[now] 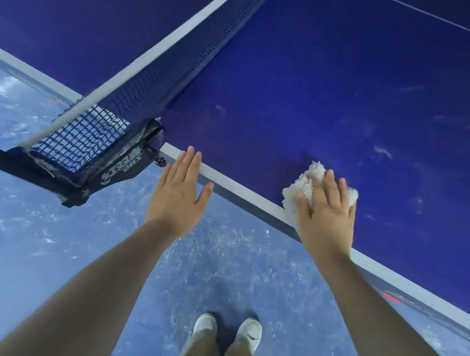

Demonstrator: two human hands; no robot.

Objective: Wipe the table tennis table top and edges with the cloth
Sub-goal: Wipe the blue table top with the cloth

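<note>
From the head camera, the right hand (326,215) lies flat on the white cloth (300,190), fingers (332,186) straight and spread, pressing it onto the blue worktop (328,85) at its white near edge, likely so the pad covers both top and border. The left hand (178,191) hovers, fingers straight, holding nothing, fingertips over that edge beside the net clamp (87,165), probably for balance.
</note>
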